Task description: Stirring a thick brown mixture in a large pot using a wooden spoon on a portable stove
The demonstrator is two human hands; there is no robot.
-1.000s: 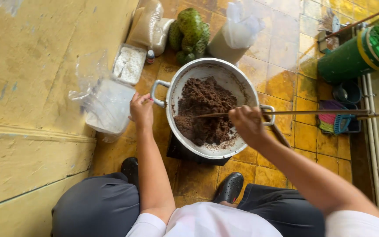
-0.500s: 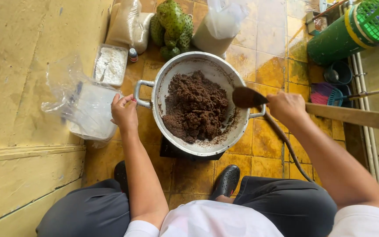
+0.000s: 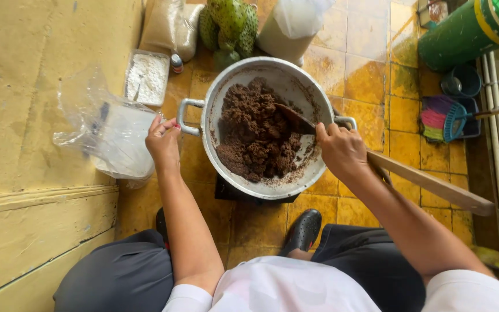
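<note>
pot (image 3: 295, 86): brown crumbly mass (image 3: 255, 136) | right hand (image 3: 342, 151): clamped on wooden paddle (image 3: 417, 176) | left hand (image 3: 163, 141): closed on pot handle (image 3: 185, 112) | tray (image 3: 145, 78): white powder

Lighting's soft and even, looks like plain daylight, no harsh shadows anywhere. The glossy yellow floor tiles (image 3: 376, 75) catch pale glare toward the top, and the inside wall of the round silver metal pot (image 3: 295, 86) shines a bit too. A small dark shadow sits right under the pot. The crinkled clear plastic bag (image 3: 111, 136) on the left blows out whitish. Middle is sharp; the wide lens bends the edges, and the white shirt (image 3: 295, 289) at the bottom goes soft and blurry.
</note>
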